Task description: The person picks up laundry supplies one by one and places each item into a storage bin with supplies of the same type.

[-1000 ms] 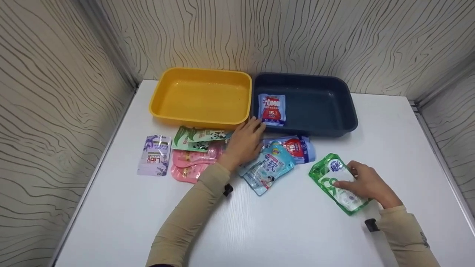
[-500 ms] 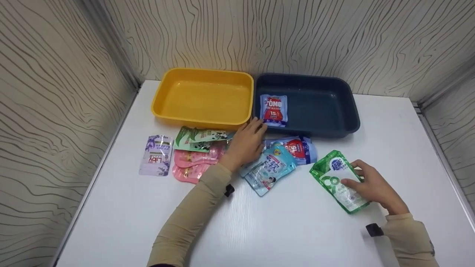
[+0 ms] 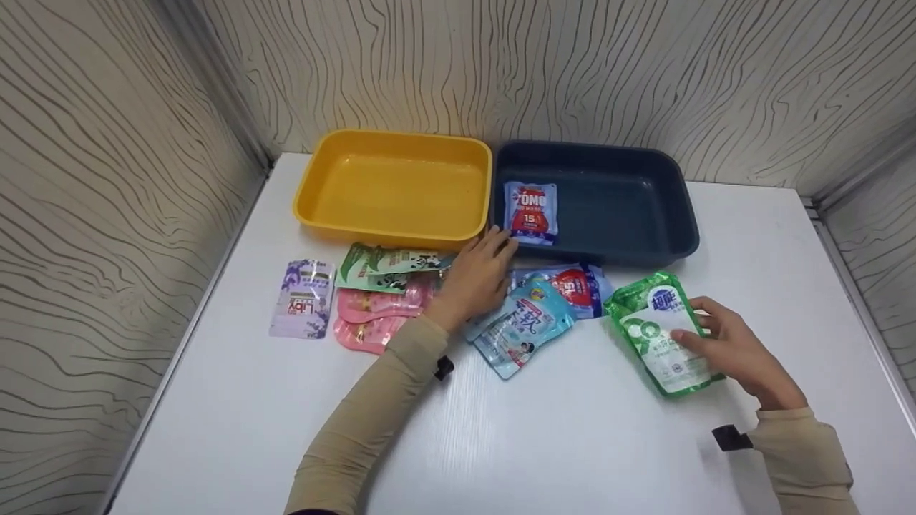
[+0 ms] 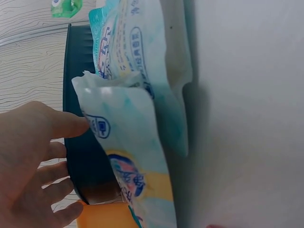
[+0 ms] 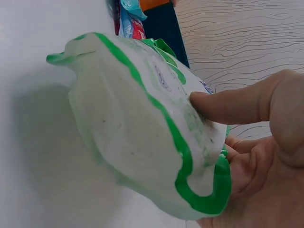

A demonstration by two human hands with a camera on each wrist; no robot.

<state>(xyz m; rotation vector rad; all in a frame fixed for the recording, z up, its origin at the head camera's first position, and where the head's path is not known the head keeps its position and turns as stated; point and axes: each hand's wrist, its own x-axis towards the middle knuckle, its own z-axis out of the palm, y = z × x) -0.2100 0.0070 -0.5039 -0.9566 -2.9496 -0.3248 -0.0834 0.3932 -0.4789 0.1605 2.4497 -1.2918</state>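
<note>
My right hand (image 3: pixel 741 354) grips a green-and-white detergent pouch (image 3: pixel 665 336) by its right edge, thumb on the printed front. In the right wrist view the pouch's gusseted bottom (image 5: pixel 128 137) faces the camera, fingers behind it. My left hand (image 3: pixel 476 279) lies over the pile near where the two trays meet, fingers extended. Its thumb (image 4: pixel 71 124) touches or nearly touches a pale blue pouch (image 4: pixel 128 128) in the left wrist view. Light blue pouches (image 3: pixel 519 329) lie beside that hand, partly over a blue-and-red pouch (image 3: pixel 576 286).
A yellow tray (image 3: pixel 401 232) and a dark blue tray (image 3: pixel 608 252) stand at the back wall. An OMO pouch (image 3: pixel 531 212) lies in the blue one. Green panda pouches (image 3: pixel 372 268), pink pouches (image 3: pixel 365 332) and a purple Liby pouch (image 3: pixel 304 300) lie to the left.
My right hand has turned the green-and-white pouch more upright and shifted it slightly up the table and to the right. The left hand has stayed almost still.
</note>
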